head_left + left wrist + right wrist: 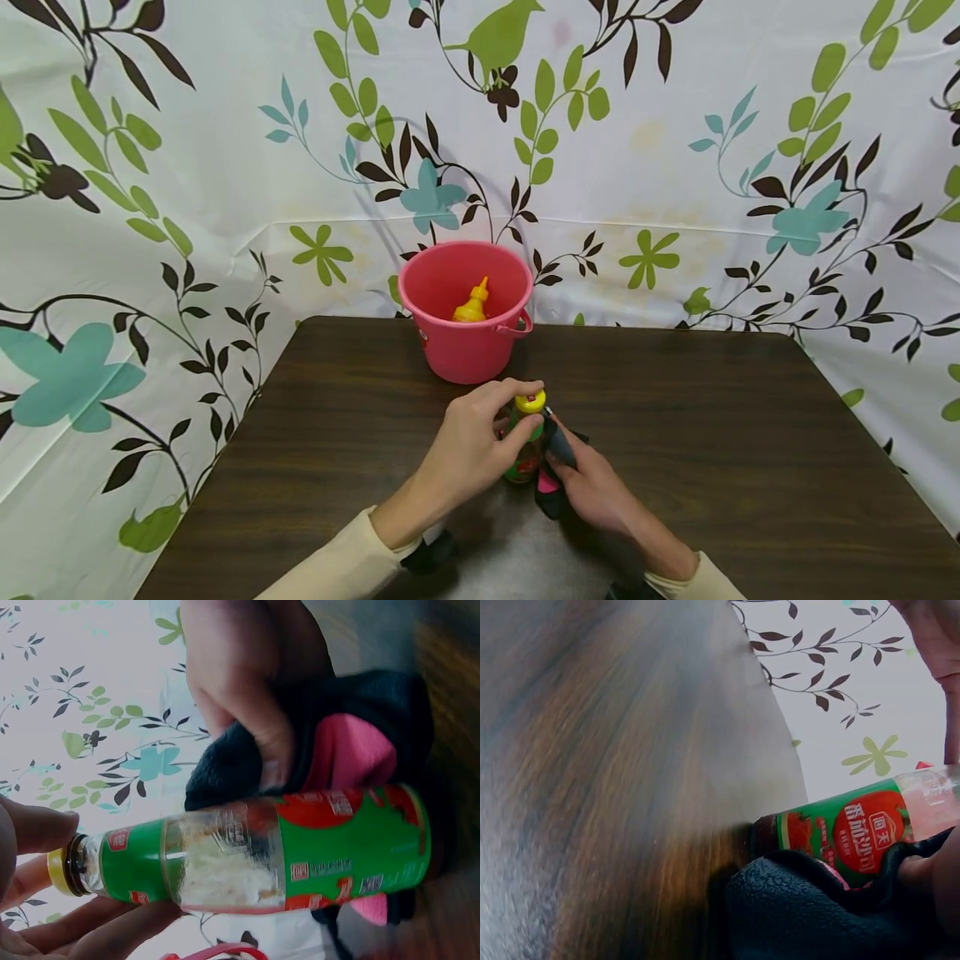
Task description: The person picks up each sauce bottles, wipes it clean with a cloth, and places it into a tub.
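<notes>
A glass ketchup bottle with green and red labels and a yellow cap stands upright on the table. My left hand pinches it at the cap and neck, thumb on one side and fingers on the other. In my right hand is a dark cloth with a pink patch, gripped and pressed against the bottle's side. The right thumb lies over the cloth. Part of the lower bottle is hidden behind the cloth in the right wrist view.
A pink bucket with its handle hanging at the right stands behind the hands, near the table's far edge. A yellow squeeze bottle with a pointed nozzle sits inside it. A leaf-patterned curtain hangs behind the dark wooden table.
</notes>
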Demonstrator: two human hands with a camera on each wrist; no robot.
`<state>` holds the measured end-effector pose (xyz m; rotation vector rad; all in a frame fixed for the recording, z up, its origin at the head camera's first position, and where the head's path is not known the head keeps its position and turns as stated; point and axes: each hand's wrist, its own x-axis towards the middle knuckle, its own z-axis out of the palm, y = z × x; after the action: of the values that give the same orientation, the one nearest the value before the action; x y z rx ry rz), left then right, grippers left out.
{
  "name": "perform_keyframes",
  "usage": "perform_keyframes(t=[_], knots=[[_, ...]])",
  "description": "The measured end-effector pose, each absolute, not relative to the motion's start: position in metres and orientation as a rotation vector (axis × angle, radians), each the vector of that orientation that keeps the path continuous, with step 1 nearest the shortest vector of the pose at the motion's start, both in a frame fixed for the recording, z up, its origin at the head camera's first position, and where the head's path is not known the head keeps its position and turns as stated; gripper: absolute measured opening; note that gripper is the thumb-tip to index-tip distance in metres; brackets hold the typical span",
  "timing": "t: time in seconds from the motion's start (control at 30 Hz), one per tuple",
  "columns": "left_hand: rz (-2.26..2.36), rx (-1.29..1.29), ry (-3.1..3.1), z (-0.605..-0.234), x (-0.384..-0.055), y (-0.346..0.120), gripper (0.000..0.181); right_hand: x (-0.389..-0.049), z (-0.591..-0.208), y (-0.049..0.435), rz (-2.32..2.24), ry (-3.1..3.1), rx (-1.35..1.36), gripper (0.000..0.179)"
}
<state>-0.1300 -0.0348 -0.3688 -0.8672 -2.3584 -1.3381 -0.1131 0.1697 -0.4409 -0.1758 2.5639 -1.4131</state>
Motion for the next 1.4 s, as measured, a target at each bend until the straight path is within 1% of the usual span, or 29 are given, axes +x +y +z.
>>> perform_keyframes(t=[0.17,0.27,0.37,0.73,1.07,1.23,1.4], knots=[[-1.430,-0.832,-2.373,-0.368,-0.130,-0.034,0.033,-0.112,-0.436,0.168,-1.570,2.476,-0.161,0.050],[-1.420,-0.824,-2.375,-0.369,-0.131,-0.034,0.032,-0.111,-0.431,0.166,-1.674,2.415,-0.142,0.050],[-1.401,-0.825,-2.372,-0.369,-0.131,-0.033,0.031,-0.110,-0.423,0.164,-1.781,2.331,-0.121,0.050],[-1.394,-0.807,-2.357,-0.370,-0.132,-0.033,0.032,-0.108,-0.386,0.162,-2.063,2.170,0.005,0.035],[-1.457,-0.829,-2.326,-0.373,-0.133,-0.035,0.033,-0.104,-0.362,0.166,-2.257,2.119,-0.005,0.039],[-1.476,-0.820,-2.330,-0.375,-0.133,-0.034,0.033,-0.103,-0.362,0.167,-2.249,2.150,-0.030,0.039],[-1.509,-0.823,-2.331,-0.374,-0.133,-0.034,0.032,-0.102,-0.365,0.167,-2.144,2.230,-0.074,0.039]])
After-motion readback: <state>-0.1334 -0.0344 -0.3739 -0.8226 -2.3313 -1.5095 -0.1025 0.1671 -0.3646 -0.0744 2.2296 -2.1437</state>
